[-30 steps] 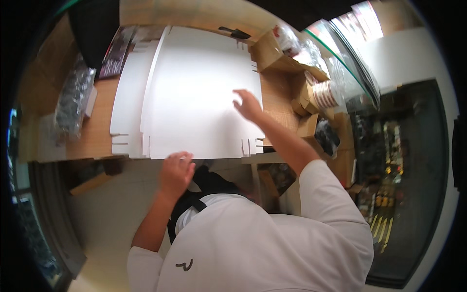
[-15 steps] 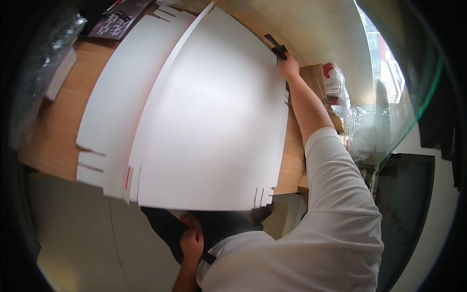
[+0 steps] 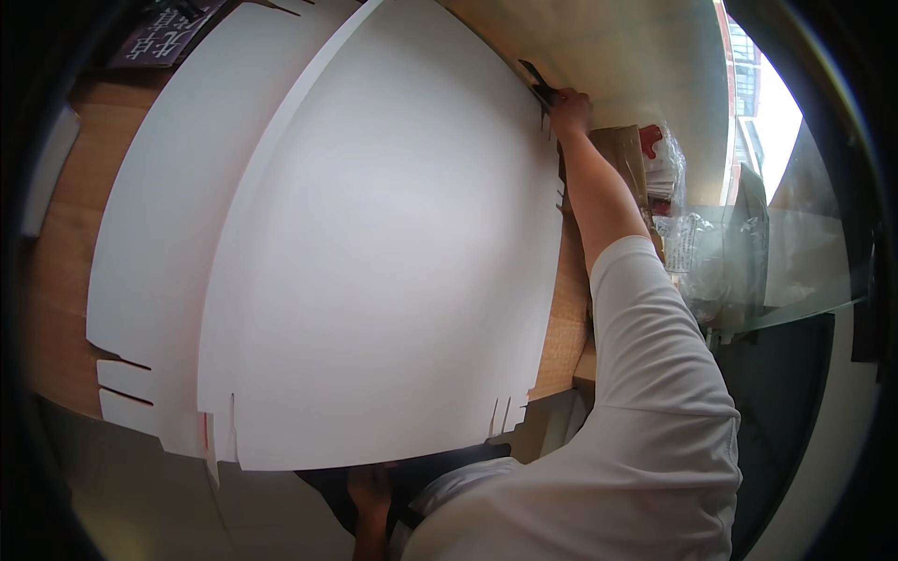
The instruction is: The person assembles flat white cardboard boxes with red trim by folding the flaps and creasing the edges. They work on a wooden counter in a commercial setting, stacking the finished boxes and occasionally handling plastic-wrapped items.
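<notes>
A large white cardboard blank [image 3: 393, 234] with slotted corners lies over the wooden table, its folded-up left edge beside a second white cardboard panel [image 3: 178, 215]. At the far right edge, my right hand [image 3: 572, 112] is closed around a black, elongated tool [image 3: 541, 86] whose exact kind I cannot make out. The tool's end points toward the wall, by the cardboard's edge. My left hand [image 3: 372, 488] is low, at the near edge of the cardboard and in front of my dark apron. The cardboard hides its fingers.
The wooden table [image 3: 70, 234] shows at left, with a white box [image 3: 51, 173] on it and a dark printed package [image 3: 159, 37] at the far left. A brown paper bag [image 3: 622, 159] and plastic-wrapped items [image 3: 666, 168] stand right of my arm, near a glass panel [image 3: 804, 252].
The cardboard reaches lower and further left in the picture, and its near edge covers more of my left hand. My right hand stays at the far right edge with the black tool.
</notes>
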The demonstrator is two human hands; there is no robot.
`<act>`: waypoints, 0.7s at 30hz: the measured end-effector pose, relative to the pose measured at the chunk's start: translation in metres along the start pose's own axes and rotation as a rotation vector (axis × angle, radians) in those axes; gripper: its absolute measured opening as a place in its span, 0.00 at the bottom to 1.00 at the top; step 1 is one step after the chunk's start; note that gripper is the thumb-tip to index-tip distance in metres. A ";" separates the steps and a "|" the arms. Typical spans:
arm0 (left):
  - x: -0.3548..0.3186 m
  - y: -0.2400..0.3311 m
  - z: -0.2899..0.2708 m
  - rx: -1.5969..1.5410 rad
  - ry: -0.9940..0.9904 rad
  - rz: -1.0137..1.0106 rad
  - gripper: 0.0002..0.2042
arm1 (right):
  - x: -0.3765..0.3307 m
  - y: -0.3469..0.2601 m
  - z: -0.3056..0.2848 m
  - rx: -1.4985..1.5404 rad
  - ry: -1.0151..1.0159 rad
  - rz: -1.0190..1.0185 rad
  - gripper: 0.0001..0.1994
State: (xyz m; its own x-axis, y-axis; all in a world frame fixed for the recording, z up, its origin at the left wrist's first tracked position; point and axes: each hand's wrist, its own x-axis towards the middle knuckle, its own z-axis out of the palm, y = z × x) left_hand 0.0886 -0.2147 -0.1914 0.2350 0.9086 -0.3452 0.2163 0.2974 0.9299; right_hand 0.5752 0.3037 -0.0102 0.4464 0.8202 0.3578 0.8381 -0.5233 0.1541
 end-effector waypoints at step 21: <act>0.039 0.203 -0.111 0.249 -0.460 0.891 0.08 | -0.485 0.082 -0.244 0.900 0.003 0.479 0.13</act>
State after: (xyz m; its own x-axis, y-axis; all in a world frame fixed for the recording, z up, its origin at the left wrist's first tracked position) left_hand 0.0362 -0.0857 -0.0019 0.7345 0.5535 0.3926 -0.0364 -0.5456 0.8373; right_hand 0.3507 -0.1936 0.0533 0.7972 0.5689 0.2021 0.4966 -0.4274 -0.7555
